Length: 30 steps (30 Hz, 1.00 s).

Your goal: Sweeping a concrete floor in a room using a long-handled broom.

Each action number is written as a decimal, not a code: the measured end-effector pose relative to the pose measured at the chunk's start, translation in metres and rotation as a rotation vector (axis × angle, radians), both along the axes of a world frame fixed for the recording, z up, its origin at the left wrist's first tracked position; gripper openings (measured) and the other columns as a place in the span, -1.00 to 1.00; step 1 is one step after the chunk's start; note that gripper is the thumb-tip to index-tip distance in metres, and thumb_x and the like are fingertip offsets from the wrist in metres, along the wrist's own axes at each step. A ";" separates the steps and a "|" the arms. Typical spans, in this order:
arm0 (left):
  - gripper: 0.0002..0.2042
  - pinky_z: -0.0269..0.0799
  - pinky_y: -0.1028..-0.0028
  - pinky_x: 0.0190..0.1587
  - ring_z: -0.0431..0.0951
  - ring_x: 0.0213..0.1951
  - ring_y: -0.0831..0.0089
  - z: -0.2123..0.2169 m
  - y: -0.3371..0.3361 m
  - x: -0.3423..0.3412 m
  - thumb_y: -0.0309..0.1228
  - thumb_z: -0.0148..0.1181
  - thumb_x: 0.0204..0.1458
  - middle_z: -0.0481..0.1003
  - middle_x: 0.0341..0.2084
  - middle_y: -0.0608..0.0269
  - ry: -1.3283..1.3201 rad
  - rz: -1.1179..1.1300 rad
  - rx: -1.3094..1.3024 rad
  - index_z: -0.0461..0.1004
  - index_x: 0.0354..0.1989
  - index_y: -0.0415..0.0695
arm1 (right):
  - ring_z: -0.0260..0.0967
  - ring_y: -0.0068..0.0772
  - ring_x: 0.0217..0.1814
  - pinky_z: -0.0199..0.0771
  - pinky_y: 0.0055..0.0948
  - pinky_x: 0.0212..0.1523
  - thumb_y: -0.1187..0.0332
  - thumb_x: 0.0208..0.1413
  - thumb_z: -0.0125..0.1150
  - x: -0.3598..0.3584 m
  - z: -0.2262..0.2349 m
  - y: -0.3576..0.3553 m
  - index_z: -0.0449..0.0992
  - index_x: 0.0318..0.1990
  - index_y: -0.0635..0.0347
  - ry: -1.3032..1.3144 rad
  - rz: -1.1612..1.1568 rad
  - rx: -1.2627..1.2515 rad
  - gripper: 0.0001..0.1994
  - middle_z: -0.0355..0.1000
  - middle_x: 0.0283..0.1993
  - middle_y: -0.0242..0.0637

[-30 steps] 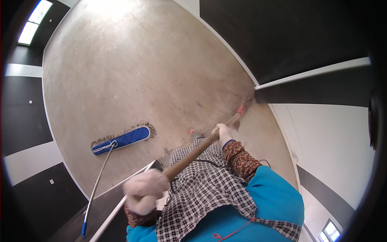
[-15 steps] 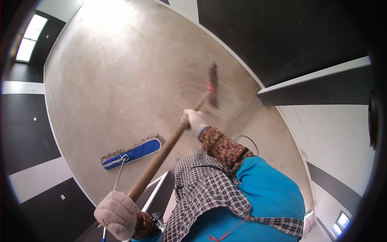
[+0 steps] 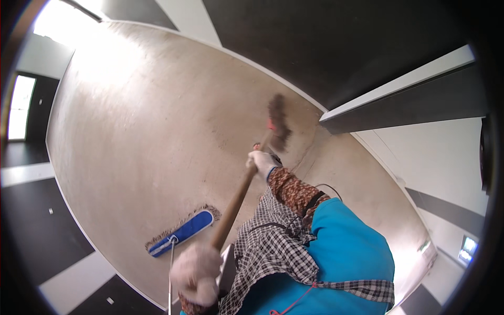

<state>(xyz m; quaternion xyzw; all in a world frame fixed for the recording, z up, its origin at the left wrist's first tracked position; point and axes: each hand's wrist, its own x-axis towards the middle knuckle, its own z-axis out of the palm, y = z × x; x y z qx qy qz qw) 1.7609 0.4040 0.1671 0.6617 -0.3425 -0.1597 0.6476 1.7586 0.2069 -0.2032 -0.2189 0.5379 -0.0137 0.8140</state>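
Observation:
A broom with a thick wooden handle (image 3: pixel 234 210) slants across the view, its dark, motion-blurred bristle head (image 3: pixel 280 123) with a red collar down on the floor. My left hand (image 3: pixel 197 273), in a pale glove and smeared by motion, is wrapped round the handle's upper end at the lower left. Farther down the handle, my gloved right hand (image 3: pixel 262 161) is closed round it, not far from the head. To the left lies a blue flat dust mop (image 3: pixel 184 231) with a grey fringe. Its thin pole (image 3: pixel 170 273) passes close beside my left hand.
Beige, dusty floor (image 3: pixel 157 131) stretches ahead. A dark wall (image 3: pixel 336 47) with a white baseboard bounds it at the right, with a projecting corner (image 3: pixel 404 100). Dark and white walls (image 3: pixel 37 220) stand at the left. A thin dark cord (image 3: pixel 331 188) loops beside my right forearm.
My view has turned. My left hand has moved right and lower with the handle, which stands steeper. The broom head has shifted slightly toward me. My right hand keeps its hold.

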 end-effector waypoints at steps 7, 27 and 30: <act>-0.57 0.21 0.42 -0.67 0.25 -0.76 0.41 0.010 -0.046 0.115 -0.34 0.05 0.16 0.22 -0.85 0.29 0.280 0.021 -0.269 0.17 -0.78 -0.07 | 0.43 -0.40 -0.50 0.49 -0.43 -0.55 0.43 0.06 0.11 0.033 0.063 -0.048 0.40 -0.25 0.26 0.137 -0.249 0.095 -0.87 0.37 -0.42 -0.27; -0.60 0.04 0.46 -0.54 0.02 -0.68 0.50 -0.034 -0.296 0.209 -0.34 -0.14 0.31 0.03 -0.76 0.38 0.461 0.125 0.044 0.09 -0.65 -0.07 | 0.22 -0.49 -0.64 0.11 -0.51 -0.77 0.38 0.06 -0.08 0.050 -0.018 -0.183 0.30 -0.45 0.14 0.148 -0.344 0.163 -0.90 0.24 -0.56 -0.35; -0.57 -0.04 0.45 -0.56 -0.04 -0.68 0.53 -0.029 -0.293 0.214 -0.29 -0.16 0.33 -0.01 -0.75 0.40 0.403 0.198 -0.009 0.04 -0.67 -0.04 | 0.21 -0.51 -0.65 0.09 -0.49 -0.79 0.33 0.05 -0.03 0.073 -0.014 -0.182 0.30 -0.47 0.11 0.129 -0.410 0.227 -0.88 0.24 -0.57 -0.37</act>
